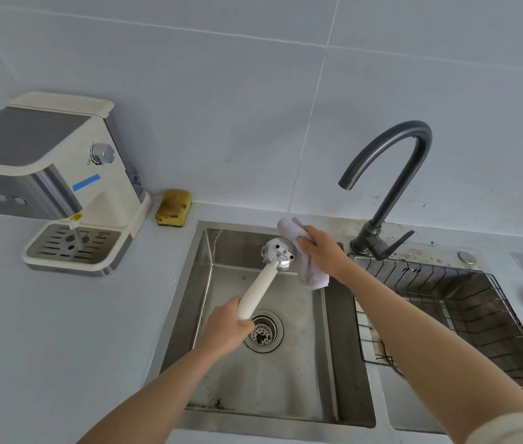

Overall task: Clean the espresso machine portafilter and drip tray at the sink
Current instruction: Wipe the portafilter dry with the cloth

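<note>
The portafilter (pixel 266 277) is held out over the sink (pixel 285 395), its cream handle gripped at the butt end by the left hand (pixel 226 328), fingers wrapped round it. From that hand the long axis runs up and away to the right, with the metal head at the far end and its spouted underside turned toward the camera.

Just right of the head, the right hand (pixel 321 248) is clenched on a pale cloth (pixel 309 270), which is bunched beyond the knuckles and draped below the palm. The cloth is brought right up to the head's right flank; whether real contact is made cannot be told.

The right hand is plainly the nearer one to the head. The left is placed at the handle's other end as the anchor, right above the drain strainer (pixel 263 331). The faucet (pixel 391 174) is seen beyond and to the right of the right hand, with no water visible from it.

A wiping step on the head is judged to be in hand. The coming move is judged to turn on the cloth being carried leftward across the head while the handle is twisted by the left hand.

The drip tray (pixel 74 248) is seen well off to the left of the left hand, seated under the espresso machine (pixel 45 174) on the counter (pixel 61 331), with dark spots on its grille. That half of the task is judged not yet begun. A yellow sponge (pixel 173 207) is spotted beyond the left hand, by the wall.
</note>
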`<state>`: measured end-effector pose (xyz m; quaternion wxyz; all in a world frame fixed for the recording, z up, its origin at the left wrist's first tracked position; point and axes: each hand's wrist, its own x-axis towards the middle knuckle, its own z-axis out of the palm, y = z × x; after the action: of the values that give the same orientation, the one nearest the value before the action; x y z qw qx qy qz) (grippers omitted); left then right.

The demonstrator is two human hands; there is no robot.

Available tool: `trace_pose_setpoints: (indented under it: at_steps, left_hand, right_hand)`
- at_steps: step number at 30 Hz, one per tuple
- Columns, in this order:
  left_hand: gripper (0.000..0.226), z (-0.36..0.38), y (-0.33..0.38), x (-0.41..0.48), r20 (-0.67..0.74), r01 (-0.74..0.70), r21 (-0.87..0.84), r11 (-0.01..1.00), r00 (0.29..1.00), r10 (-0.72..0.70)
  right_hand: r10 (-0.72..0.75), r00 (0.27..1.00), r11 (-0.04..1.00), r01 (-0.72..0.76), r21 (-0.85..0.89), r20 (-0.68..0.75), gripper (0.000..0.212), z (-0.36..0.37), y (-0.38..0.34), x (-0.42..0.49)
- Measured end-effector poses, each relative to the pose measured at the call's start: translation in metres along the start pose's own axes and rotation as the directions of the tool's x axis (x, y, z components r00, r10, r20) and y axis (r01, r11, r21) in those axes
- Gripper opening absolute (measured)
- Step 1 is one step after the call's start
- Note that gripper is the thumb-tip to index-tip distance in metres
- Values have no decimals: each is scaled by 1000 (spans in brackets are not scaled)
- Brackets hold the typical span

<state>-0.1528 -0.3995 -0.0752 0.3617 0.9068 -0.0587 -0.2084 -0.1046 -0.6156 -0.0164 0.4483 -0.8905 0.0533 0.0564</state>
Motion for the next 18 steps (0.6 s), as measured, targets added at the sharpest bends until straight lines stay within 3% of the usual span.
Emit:
trace_pose_setpoints:
  at_steps: [3,5,7,8,10,11,15,18]
  left_hand:
    - [18,-7,-11,-1,-9,-41,137,990,999,42]
    - [16,-14,-14,-2,0,-86,291,953,996,90]
    - [24,-18,-13,-2,24,-147,430,891,988,152]
    - [27,-19,-12,-1,32,-177,483,858,982,184]
    - [28,-20,-9,1,40,-216,534,818,972,231]
    - [28,-21,-8,2,46,-223,548,806,970,237]
    - [30,-19,-12,1,75,-206,568,797,977,199]
    - [29,-16,-11,0,82,-195,499,845,981,177]
  right_hand:
    - [79,996,970,-68,233,-37,28,-11,1,-3]
    - [68,997,959,-58,277,-29,31,-16,-3,-4]
    - [-15,998,995,9,102,60,37,-16,-15,-5]
    - [-66,985,993,81,-90,157,38,-13,-20,-5]
    - [-91,924,851,266,-453,372,33,-1,-23,-7]
    - [-52,902,772,309,-555,429,30,6,-23,-9]
    - [-39,904,618,357,-701,426,31,23,-23,-17]
    - [-63,913,663,340,-667,403,34,18,-24,-14]
